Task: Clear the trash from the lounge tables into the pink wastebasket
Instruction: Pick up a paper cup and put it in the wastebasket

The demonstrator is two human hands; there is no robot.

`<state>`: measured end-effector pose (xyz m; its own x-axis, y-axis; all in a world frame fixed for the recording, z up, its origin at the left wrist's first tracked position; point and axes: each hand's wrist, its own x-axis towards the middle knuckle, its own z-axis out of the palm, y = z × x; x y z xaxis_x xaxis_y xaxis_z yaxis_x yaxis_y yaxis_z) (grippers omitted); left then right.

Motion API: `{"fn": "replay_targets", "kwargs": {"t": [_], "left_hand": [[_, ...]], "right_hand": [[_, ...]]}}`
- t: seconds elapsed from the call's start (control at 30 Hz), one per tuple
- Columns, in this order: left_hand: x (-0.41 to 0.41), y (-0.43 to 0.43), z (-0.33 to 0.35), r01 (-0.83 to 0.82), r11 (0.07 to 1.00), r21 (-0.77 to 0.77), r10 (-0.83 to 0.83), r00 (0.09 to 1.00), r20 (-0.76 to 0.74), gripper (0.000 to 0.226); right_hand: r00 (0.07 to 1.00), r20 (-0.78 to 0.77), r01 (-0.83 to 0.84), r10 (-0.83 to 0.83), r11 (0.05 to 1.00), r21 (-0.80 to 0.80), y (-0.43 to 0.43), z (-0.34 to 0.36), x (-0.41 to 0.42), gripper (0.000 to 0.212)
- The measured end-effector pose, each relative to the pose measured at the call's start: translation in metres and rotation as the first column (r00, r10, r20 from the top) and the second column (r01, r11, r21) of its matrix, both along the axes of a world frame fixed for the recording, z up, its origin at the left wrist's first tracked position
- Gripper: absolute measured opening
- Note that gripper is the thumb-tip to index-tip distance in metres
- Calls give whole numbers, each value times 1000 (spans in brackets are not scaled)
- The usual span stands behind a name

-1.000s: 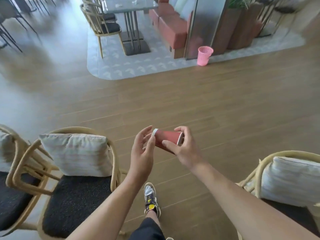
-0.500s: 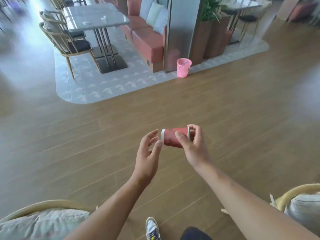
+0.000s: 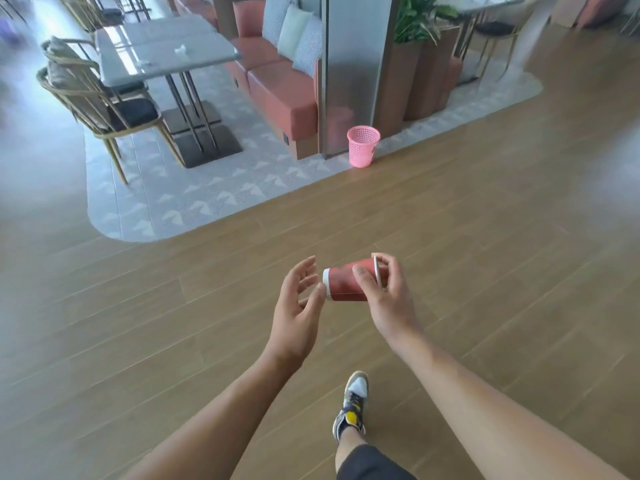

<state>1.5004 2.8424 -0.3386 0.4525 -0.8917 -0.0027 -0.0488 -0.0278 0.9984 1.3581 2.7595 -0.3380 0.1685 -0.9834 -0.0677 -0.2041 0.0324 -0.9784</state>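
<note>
Head view: the right hand (image 3: 388,299) pinches a red paper cup (image 3: 343,285) by its rim end, and the cup lies sideways above the wooden floor (image 3: 485,237). The left hand (image 3: 298,306) is spread loosely, its thumb just beside the cup's white base. The pink wastebasket (image 3: 363,146) stands far ahead beside a metal pillar (image 3: 353,64). White scraps (image 3: 180,49) lie on the far-left tabletop (image 3: 162,64).

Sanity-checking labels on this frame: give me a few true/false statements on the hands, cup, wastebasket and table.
1. The right hand holds the red cup lying sideways. True.
2. The left hand is wrapped round the cup. False: it is open beside the cup's base.
3. The pink wastebasket stands on a table. False: it stands on the floor by the metal pillar.
4. The grey table carries white scraps. True.
</note>
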Motion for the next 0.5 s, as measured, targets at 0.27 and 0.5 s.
{"fn": "replay_targets", "kwargs": {"t": [0.27, 0.5], "left_hand": [[20, -216, 16, 52, 999, 9, -52, 994, 96, 37], [15, -361, 24, 160, 987, 28, -161, 983, 86, 49]], "right_hand": [[998, -17, -64, 64, 997, -32, -217, 14, 25, 52], [997, 28, -66, 68, 995, -80, -358, 35, 24, 60]]}}
